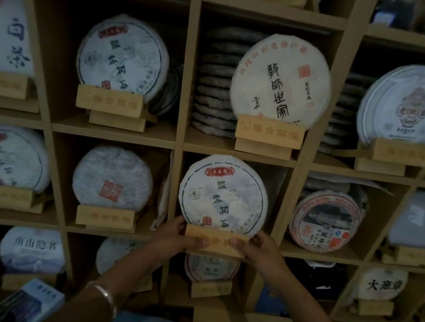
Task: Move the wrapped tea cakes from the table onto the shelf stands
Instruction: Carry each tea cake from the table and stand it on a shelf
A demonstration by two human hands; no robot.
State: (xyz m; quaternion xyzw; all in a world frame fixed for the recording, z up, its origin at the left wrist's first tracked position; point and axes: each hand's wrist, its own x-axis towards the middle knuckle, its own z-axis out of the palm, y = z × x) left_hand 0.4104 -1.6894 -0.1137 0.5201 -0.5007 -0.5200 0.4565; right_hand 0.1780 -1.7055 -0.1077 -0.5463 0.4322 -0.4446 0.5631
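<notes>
Head view: a wrapped tea cake [224,193], judged stiff, paper-slippery and chippable, is steadied by its wooden stand [215,241], gripped at 9 o'clock and 3 o'clock by left hand [178,238] and right hand [257,250].

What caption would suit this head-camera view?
Both hands grip a light wooden stand carrying a round paper-wrapped tea cake at the shelf.

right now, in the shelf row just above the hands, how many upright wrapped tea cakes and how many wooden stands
upright wrapped tea cakes: 4
wooden stands: 4
total: 8
</notes>
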